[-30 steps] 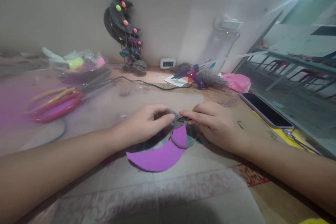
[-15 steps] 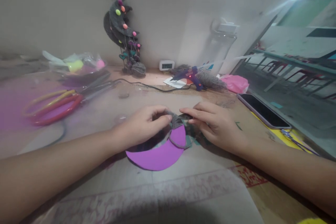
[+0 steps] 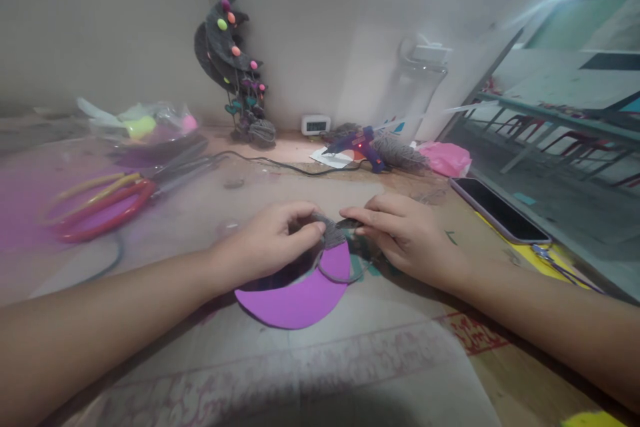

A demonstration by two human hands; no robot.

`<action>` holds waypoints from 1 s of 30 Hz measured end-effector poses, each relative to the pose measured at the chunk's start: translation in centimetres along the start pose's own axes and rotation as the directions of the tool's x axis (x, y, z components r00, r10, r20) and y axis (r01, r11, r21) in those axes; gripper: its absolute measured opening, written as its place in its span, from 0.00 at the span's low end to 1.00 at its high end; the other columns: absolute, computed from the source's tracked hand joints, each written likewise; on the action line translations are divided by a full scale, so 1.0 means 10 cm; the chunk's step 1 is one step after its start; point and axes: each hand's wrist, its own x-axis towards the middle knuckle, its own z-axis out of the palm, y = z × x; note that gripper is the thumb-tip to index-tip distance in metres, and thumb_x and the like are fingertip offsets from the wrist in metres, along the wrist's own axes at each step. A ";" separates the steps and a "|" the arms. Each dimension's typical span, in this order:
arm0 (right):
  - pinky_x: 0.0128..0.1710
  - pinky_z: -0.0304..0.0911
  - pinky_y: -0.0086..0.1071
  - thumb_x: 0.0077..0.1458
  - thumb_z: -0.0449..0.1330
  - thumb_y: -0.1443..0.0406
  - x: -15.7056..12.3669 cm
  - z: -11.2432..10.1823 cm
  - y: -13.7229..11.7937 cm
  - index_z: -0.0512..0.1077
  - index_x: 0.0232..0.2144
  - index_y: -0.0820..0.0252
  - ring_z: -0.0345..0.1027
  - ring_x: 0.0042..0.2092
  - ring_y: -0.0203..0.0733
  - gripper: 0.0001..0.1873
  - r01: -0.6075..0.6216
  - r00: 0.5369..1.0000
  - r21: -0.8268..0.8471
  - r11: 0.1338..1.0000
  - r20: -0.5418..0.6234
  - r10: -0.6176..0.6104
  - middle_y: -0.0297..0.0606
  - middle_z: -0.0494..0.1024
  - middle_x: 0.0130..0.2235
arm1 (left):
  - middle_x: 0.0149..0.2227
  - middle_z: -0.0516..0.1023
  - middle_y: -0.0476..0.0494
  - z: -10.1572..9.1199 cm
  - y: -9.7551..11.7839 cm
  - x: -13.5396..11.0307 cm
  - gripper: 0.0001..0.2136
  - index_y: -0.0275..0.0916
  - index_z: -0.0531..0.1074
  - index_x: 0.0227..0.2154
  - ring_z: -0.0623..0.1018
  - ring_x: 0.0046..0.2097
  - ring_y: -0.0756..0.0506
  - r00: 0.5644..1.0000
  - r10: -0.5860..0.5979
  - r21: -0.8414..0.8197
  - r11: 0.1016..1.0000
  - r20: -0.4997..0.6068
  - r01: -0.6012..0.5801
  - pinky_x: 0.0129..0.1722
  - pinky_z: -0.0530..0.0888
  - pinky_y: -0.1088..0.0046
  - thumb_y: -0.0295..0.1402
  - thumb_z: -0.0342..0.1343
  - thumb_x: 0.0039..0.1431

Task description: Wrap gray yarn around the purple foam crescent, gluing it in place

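Note:
A purple crescent cutout (image 3: 295,303) lies on the work surface with its upper tip wrapped in grey yarn (image 3: 333,233). My left hand (image 3: 273,240) is closed on that wrapped tip, thumb and fingers pinching it. A loose loop of the yarn hangs over the crescent's front and runs toward the right. In my right hand (image 3: 400,230) a small dark pointed piece (image 3: 349,223) is pinched between thumb and fingers, its point at the wrapped part. What exactly this dark piece is, I cannot make out.
Red and yellow handled scissors (image 3: 107,210) lie at left, before a plastic bag (image 3: 145,125). Behind my hands are a glue gun (image 3: 357,143) with a black cord, a small clock (image 3: 316,125) and a yarn skein (image 3: 400,152). A phone (image 3: 500,210) lies at right; a decorated grey crescent (image 3: 225,47) hangs behind.
The view has shifted slightly. Both hands keep their holds, and the crescent and its yarn loop have barely moved.

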 end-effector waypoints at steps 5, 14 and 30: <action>0.31 0.60 0.30 0.64 0.53 0.67 0.00 0.00 0.01 0.74 0.48 0.62 0.66 0.32 0.37 0.14 0.006 1.000 -0.013 1.000 0.003 -0.006 0.39 0.74 0.32 | 0.26 0.72 0.52 -0.01 0.01 0.00 0.10 0.39 0.70 0.31 0.72 0.30 0.48 1.000 0.002 -0.008 1.000 0.008 -0.002 0.29 0.66 0.75 0.36 0.46 0.62; 0.31 0.59 0.31 0.64 0.52 0.67 -0.03 0.01 0.02 0.74 0.48 0.60 0.64 0.32 0.37 0.15 0.015 1.000 -0.025 1.000 0.016 -0.014 0.38 0.73 0.31 | 0.26 0.73 0.51 -0.02 0.04 -0.01 0.09 0.39 0.69 0.30 0.73 0.30 0.48 0.999 0.016 -0.033 0.999 0.034 -0.015 0.30 0.67 0.75 0.35 0.47 0.61; 0.33 0.61 0.31 0.64 0.51 0.65 -0.02 -0.03 0.01 0.72 0.50 0.62 0.65 0.34 0.38 0.16 -0.034 0.998 0.037 0.999 0.045 0.033 0.40 0.73 0.33 | 0.24 0.71 0.53 -0.01 0.03 0.00 0.09 0.39 0.69 0.29 0.71 0.29 0.49 0.999 -0.005 -0.045 0.999 0.037 0.007 0.28 0.65 0.76 0.35 0.47 0.62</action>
